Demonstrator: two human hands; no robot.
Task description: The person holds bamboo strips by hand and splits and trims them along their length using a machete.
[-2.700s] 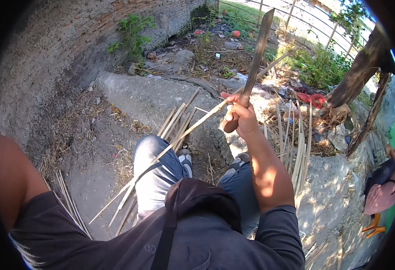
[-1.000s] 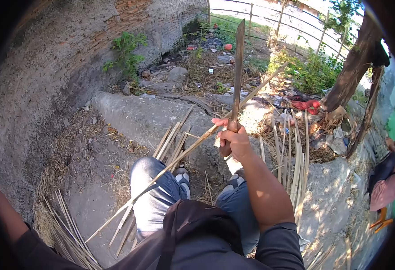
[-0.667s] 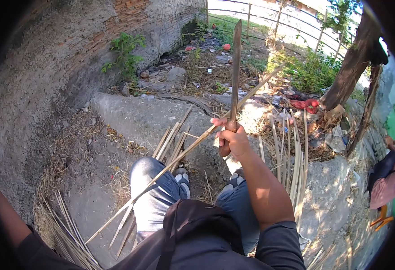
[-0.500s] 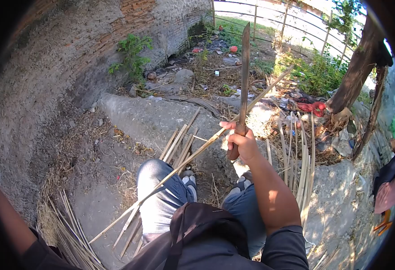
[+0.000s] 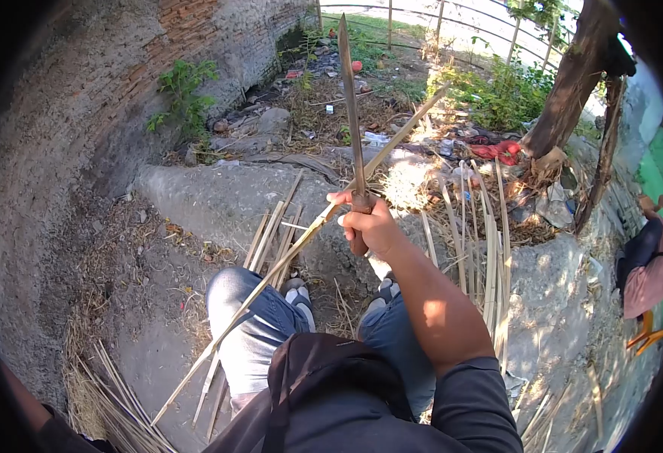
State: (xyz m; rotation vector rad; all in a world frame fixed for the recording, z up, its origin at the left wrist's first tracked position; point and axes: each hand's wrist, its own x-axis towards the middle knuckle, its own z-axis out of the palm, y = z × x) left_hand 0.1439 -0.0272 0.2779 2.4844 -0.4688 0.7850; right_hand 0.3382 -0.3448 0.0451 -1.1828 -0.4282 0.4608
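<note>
My right hand (image 5: 371, 225) is wrapped round the wooden handle of a machete (image 5: 352, 106), whose long, narrow, dark blade points up and away. A long split bamboo strip (image 5: 271, 275) passes by the extended index finger and crosses behind the blade. It slants from the lower left, over my left knee, to the upper right. Only my left forearm (image 5: 28, 404) shows, at the lower left edge; the hand itself is out of view. Bamboo strips (image 5: 275, 235) lie beyond my left leg, and others (image 5: 491, 264) rest to the right of my right arm.
More thin strips (image 5: 124, 400) lie at the lower left. A rough brick wall (image 5: 82, 136) rises on the left, with a stone ledge (image 5: 203, 196) ahead. Litter and a red bag (image 5: 501, 151) lie near a tree trunk (image 5: 573, 83). Another person (image 5: 649, 279) sits at far right.
The view has shifted, so the surroundings appear further left. My right hand has moved left in view with the machete, whose blade now leans slightly left. The bamboo strip still crosses behind it.
</note>
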